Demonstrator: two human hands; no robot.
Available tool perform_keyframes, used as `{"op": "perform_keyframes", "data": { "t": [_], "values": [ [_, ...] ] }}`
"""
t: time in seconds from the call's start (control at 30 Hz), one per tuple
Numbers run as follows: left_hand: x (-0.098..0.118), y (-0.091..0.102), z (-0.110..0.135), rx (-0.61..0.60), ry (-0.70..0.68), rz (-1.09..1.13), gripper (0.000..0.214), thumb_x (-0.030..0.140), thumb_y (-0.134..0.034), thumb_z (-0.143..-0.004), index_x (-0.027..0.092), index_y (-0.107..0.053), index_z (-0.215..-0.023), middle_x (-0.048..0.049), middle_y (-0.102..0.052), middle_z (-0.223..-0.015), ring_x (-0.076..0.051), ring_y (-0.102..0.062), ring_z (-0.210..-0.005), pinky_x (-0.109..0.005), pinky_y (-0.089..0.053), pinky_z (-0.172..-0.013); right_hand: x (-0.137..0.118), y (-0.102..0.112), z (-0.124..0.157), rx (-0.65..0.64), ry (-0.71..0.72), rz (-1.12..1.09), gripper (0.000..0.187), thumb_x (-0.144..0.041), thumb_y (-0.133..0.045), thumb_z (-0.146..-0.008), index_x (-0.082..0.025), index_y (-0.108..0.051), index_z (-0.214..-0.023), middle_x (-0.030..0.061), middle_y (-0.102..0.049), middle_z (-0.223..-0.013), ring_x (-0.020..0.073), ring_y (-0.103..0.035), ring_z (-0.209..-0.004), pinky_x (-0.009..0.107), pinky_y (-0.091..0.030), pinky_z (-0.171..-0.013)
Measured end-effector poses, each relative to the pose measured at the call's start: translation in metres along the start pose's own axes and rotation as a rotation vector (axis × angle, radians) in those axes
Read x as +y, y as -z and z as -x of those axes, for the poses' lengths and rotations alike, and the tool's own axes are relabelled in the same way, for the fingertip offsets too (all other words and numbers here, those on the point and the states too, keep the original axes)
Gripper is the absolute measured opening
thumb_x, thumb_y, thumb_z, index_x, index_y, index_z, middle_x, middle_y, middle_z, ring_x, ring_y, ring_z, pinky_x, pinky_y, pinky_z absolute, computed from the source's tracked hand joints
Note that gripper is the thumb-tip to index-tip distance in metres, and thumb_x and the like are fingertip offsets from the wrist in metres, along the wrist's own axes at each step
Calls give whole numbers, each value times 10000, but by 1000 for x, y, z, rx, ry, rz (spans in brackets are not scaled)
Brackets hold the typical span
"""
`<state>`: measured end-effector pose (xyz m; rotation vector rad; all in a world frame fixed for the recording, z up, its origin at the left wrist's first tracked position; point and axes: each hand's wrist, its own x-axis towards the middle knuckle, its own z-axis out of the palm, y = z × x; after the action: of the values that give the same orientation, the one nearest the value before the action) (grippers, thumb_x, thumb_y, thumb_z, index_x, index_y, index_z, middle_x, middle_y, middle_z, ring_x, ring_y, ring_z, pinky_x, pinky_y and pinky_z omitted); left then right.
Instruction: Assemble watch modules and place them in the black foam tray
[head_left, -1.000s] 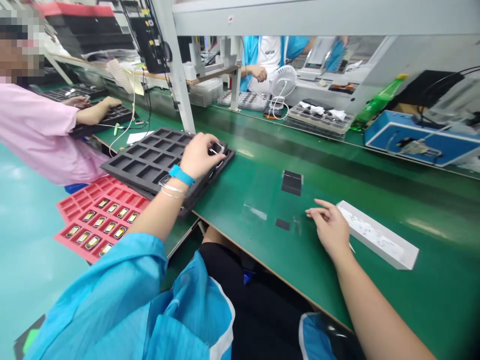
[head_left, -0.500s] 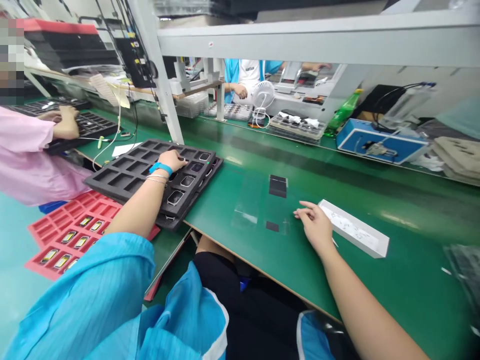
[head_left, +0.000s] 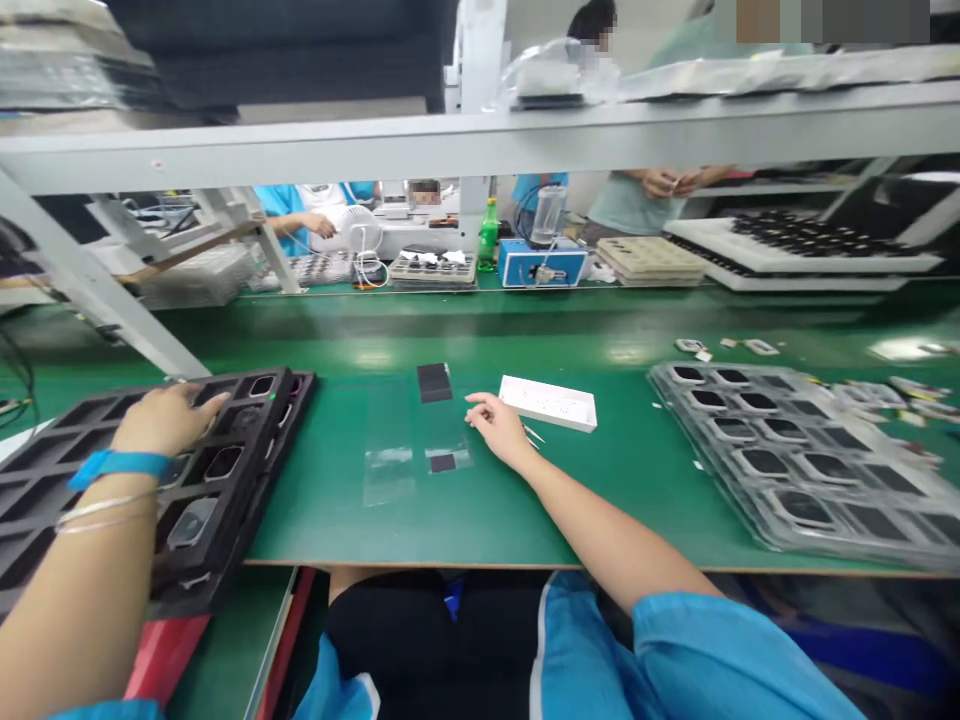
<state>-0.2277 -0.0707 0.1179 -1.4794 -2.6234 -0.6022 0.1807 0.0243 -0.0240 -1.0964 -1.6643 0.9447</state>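
One clear tray [head_left: 724, 470] shows more than earlier, left hand [head_left: 160, 421] on the black tray [head_left: 253, 440], hold unclear, right hand [head_left: 501, 430] loosely spread.

Factory workbench [head_left: 322, 530] with parts trays [head_left: 45, 500]

1 wht box [head_left: 556, 419], 2 blk sheets [head_left: 434, 386], 1 grn btl [head_left: 488, 240].

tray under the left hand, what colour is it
The tray is black, seen best in the head view.
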Motion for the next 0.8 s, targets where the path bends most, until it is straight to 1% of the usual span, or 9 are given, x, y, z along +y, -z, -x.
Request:
{"op": "perform_keyframes", "data": {
  "t": [0.1,0.17,0.27,0.37,0.5,0.63,0.7,0.73,0.8],
  "values": [
    [58,6,32,143,-223,58,312,536,-542,-745,273,-594,-905,-54,-694,-952,-305,-637,-1008,-465,-505,-921,-3,-1,0,-3,3,-15,233,-252,-527,-804,-205,-617,-1015,-5,-691,-735,156,-652,-693,313,-515,-717],
    [101,-4,60,184,-414,216,339,511,-575,-762,262,-630,-986,-57,-686,-991,-278,-648,-961,-432,-520,-897,-6,0,0,6,13,-32,230,-247,-528,-805,-206,-620,-1012,-3,-695,-749,152,-651,-702,312,-518,-731],
    [159,-42,92,55,-663,423,318,465,-560,-837,242,-643,-1048,-68,-685,-1048,-256,-639,-999,-401,-510,-914,-14,6,1,70,52,-62,223,-264,-536,-810,-211,-627,-1007,1,-696,-760,158,-660,-734,327,-526,-772],
    [197,-93,102,-28,-719,522,241,356,-573,-846,226,-649,-1034,-79,-683,-1042,-258,-630,-1011,-405,-496,-933,-27,20,1,189,92,-115,238,-308,-547,-822,-217,-626,-1027,9,-699,-786,170,-670,-775,342,-536,-794],
    [209,-146,94,-40,-690,495,231,277,-561,-836,224,-649,-1042,-103,-667,-1059,-293,-607,-1048,-451,-469,-964,-44,65,-12,216,176,13,251,-301,-557,-834,-232,-640,-1061,20,-713,-848,180,-674,-803,347,-543,-793],
    [192,-165,84,-70,-658,468,227,299,-550,-841,238,-648,-1037,-100,-664,-1049,-299,-606,-1038,-459,-468,-962,-33,150,-55,205,210,554,270,-175,-580,-788,-205,-691,-1033,73,-720,-957,238,-660,-923,421,-499,-904],
    [186,-166,81,-65,-634,460,230,310,-550,-840,243,-648,-1037,-100,-662,-1049,-301,-605,-1035,-464,-468,-963,-17,201,-82,260,13,742,302,-116,-617,-729,-184,-701,-1010,99,-712,-1034,249,-648,-993,419,-465,-959],
    [184,-166,79,-61,-621,458,231,312,-551,-839,246,-649,-1037,-100,-660,-1049,-301,-604,-1035,-465,-469,-962,-7,226,-95,302,-162,794,278,-90,-638,-689,-185,-709,-941,98,-711,-1041,241,-646,-1007,399,-455,-969],
    [184,-165,77,-59,-604,457,230,313,-548,-841,250,-648,-1037,-100,-660,-1046,-300,-606,-1031,-466,-471,-957,14,270,-114,369,-326,831,135,-41,-636,-636,-132,-682,-725,178,-706,-972,284,-648,-1002,437,-442,-943]
  ]
}}
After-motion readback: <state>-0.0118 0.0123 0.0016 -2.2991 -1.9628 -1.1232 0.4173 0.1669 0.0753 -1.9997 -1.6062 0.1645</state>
